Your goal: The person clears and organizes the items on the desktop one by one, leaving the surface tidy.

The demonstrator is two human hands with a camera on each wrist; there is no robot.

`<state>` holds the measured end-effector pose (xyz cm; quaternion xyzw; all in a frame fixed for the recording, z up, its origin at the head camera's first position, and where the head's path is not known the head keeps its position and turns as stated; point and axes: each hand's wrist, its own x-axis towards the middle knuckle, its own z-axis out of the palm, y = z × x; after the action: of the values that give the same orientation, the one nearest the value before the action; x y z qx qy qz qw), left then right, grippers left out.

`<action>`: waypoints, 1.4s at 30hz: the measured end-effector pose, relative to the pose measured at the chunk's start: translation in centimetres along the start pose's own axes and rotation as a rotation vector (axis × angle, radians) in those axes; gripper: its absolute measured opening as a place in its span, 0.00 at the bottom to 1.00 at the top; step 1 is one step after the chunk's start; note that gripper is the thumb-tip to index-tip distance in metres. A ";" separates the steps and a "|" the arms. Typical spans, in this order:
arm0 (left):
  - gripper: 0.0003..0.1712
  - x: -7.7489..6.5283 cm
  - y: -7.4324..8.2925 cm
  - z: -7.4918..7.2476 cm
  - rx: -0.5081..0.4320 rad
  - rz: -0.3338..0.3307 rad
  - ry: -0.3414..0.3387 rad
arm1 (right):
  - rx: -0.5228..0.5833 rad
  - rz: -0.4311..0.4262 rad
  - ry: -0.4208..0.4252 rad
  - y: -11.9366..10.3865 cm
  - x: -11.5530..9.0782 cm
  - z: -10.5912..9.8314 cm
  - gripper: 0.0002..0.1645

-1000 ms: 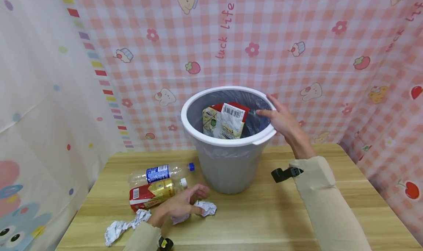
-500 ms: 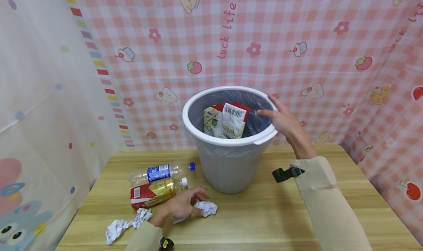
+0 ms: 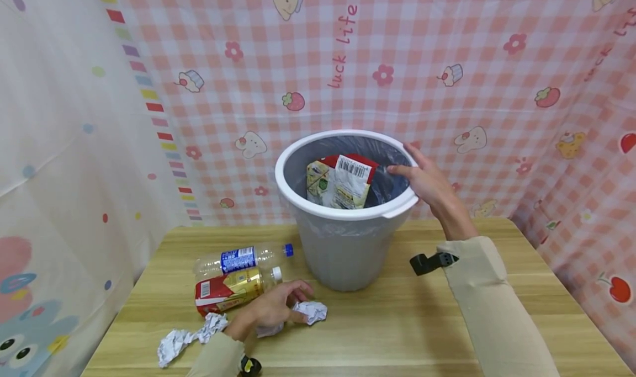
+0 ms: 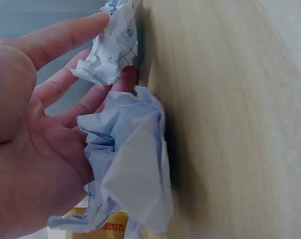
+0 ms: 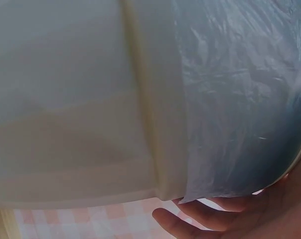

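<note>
A grey trash can with a white rim and a plastic liner stands on the table. My right hand grips its right rim, thumb inside and fingers outside. Inside the can lies a red, white and yellow food wrapper. My left hand is low over the table among crumpled papers, fingers relaxed and spread. Its thumb touches a crumpled paper ball, with the fingers behind it. A second paper ball sits in front of the palm, partly hidden by the hand in the head view.
Left of the can lie a clear bottle with a blue label and a bottle with a red and gold label. Crumpled white paper lies near the left front of the wooden table. A patterned curtain hangs behind.
</note>
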<state>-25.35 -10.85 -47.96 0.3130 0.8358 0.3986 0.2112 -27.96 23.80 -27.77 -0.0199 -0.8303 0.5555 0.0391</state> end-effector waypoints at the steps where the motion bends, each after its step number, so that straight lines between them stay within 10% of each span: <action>1: 0.27 0.0 0.0 0.0 -0.001 -0.002 0.000 | 0.001 -0.001 -0.002 0.0 0.0 0.0 0.49; 42: 0.23 -1.3 2.7 -2.2 -0.205 0.078 0.104 | 0.030 -0.007 -0.010 0.2 0.0 0.0 0.49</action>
<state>-24.79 -11.68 -44.36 0.3009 0.7876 0.5057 0.1828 -28.00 23.84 -27.94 -0.0137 -0.8221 0.5679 0.0371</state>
